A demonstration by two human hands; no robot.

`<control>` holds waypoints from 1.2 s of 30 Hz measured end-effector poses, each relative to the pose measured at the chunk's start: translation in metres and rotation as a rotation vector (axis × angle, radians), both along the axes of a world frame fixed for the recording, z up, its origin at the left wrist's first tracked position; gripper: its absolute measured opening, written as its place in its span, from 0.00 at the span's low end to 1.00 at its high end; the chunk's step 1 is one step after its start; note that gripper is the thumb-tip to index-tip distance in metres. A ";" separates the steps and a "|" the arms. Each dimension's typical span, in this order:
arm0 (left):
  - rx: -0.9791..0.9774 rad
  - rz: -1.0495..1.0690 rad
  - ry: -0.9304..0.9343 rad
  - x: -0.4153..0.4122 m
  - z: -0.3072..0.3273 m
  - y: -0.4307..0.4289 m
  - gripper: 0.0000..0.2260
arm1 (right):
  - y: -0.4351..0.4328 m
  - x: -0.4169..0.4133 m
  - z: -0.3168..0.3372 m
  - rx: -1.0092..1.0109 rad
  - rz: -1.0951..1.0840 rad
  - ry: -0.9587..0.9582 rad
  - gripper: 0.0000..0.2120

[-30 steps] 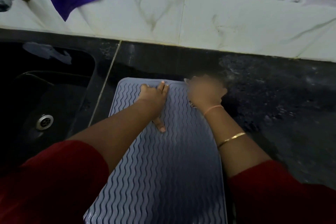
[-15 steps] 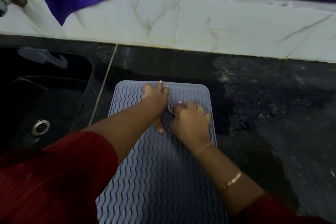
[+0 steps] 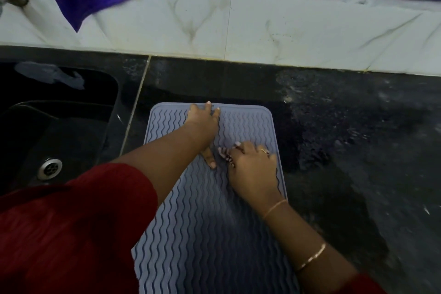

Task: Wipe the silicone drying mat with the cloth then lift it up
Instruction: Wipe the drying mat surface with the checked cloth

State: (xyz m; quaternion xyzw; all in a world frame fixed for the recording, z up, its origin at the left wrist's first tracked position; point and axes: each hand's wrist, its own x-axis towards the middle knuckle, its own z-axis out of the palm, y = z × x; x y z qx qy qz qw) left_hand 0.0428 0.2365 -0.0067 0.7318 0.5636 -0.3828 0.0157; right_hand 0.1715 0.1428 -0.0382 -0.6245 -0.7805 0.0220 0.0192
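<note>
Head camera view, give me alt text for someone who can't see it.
A person's right hand presses a small striped cloth on a grey wavy-ribbed silicone mat, while the left hand lies flat near its far edge. The mat lies on a dark counter beside a black sink.

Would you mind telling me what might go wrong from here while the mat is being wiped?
1. The cloth is mostly bunched under the right hand, so each pass likely covers only a narrow strip of the silicone drying mat.
2. The left hand pins only the far edge; the near end might slide or buckle.
3. The countertop looks wet beside the mat, so lifting it may drip.
</note>
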 end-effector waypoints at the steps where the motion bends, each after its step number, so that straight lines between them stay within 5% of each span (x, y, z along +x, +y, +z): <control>1: -0.003 -0.001 -0.002 -0.001 -0.001 0.001 0.60 | 0.003 -0.001 -0.003 0.035 -0.041 0.029 0.13; 10: 0.012 0.015 0.002 0.000 -0.010 0.006 0.61 | 0.115 -0.019 0.010 -0.024 -0.119 0.056 0.15; 15: 0.024 -0.029 0.011 -0.001 -0.014 0.006 0.60 | 0.047 -0.004 0.009 0.062 0.020 0.051 0.08; 20: 0.030 -0.033 0.034 -0.003 -0.015 0.006 0.61 | -0.034 0.011 0.007 0.028 0.022 0.120 0.14; 29: 0.006 -0.058 0.048 0.001 -0.002 -0.001 0.59 | 0.094 -0.007 0.020 -0.107 -0.108 0.139 0.11; 32: 0.039 -0.090 0.048 0.000 0.001 -0.004 0.53 | 0.045 -0.001 0.012 0.019 0.019 0.047 0.09; 36: 0.040 -0.059 0.038 -0.002 0.006 -0.008 0.59 | -0.046 0.013 0.006 0.083 0.084 0.098 0.12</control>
